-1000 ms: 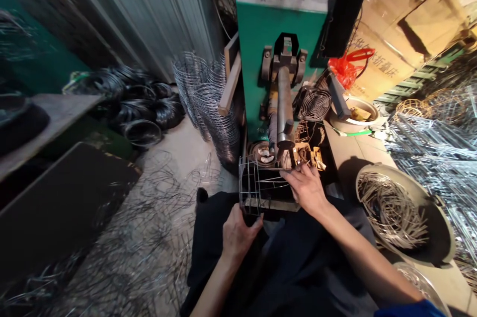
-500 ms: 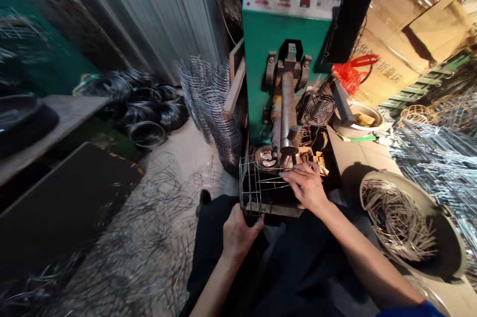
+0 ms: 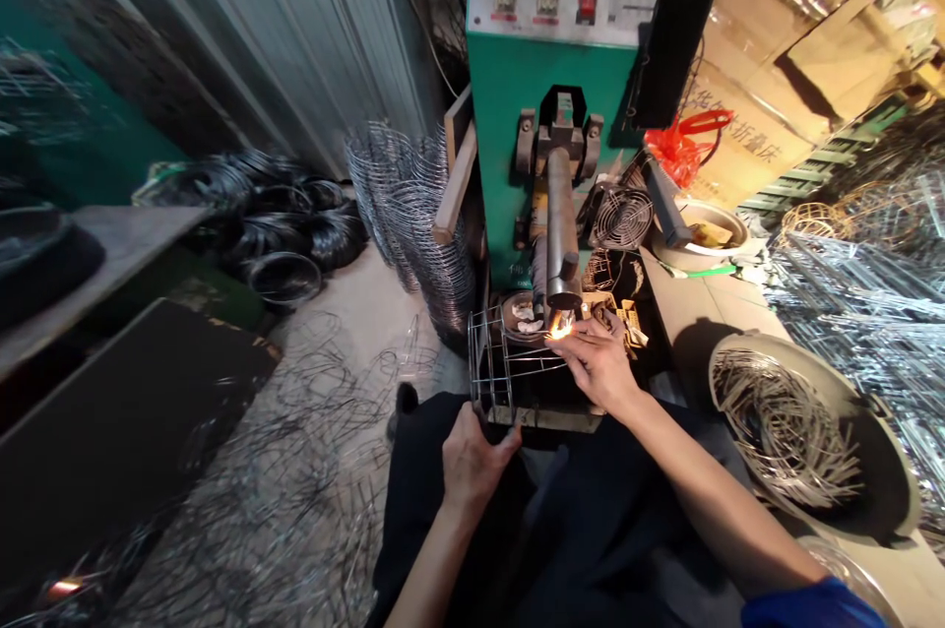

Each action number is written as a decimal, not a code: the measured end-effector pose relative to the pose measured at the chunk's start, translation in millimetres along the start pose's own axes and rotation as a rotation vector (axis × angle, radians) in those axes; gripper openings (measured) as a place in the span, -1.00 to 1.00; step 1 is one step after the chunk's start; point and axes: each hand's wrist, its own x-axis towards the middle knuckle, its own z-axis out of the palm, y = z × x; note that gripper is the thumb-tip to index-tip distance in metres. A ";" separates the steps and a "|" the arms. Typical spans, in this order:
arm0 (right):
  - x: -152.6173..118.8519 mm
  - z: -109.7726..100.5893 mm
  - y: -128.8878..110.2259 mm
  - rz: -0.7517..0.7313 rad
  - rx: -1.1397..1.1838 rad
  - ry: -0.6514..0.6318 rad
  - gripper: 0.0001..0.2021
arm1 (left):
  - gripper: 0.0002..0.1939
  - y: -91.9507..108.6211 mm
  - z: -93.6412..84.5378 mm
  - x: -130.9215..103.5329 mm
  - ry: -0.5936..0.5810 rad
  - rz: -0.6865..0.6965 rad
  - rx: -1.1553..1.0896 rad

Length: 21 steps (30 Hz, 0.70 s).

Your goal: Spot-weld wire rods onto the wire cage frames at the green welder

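Observation:
A wire rack (image 3: 491, 377) of thin metal rods is held in front of a green spot welding machine (image 3: 509, 87). My left hand (image 3: 472, 456) is closed on the near end of the rack, thumb to the right. Beside the welder's electrode (image 3: 565, 293), my right hand (image 3: 601, 367) pinches the rack's far end, its fingertips close to the weld point. A bright orange flash glows right at those fingertips. Whether a separate small wire is pinched there is hidden by the glare. On the panel, a red lamp and a green lamp are lit.
Stacked wire rings (image 3: 413, 205) stand left of the machine. Loose wires (image 3: 295, 471) litter the floor. A basin (image 3: 886, 471) of cut wire pieces sits at right, with piled wire racks (image 3: 871, 303) behind it. A black phone-like slab (image 3: 671, 62) is fixed at the machine's right.
A flash has appeared at the electrode tip, and the green lamp has lit up. Both hands keep nearly the same hold. The view has shifted slightly.

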 end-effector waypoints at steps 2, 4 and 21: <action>0.2 -0.2 0.1 -0.014 -0.006 0.003 -0.80 | -0.61 -0.6 0.1 -0.8 0.010 0.004 -0.004; -1.3 -2.0 1.2 -0.030 -0.038 0.005 -0.82 | -0.62 -1.1 -0.9 -2.2 0.024 0.015 -0.005; 7.7 -4.3 22.8 0.013 -0.268 0.030 -0.80 | -0.60 -14.8 -4.2 45.4 -0.089 0.024 0.034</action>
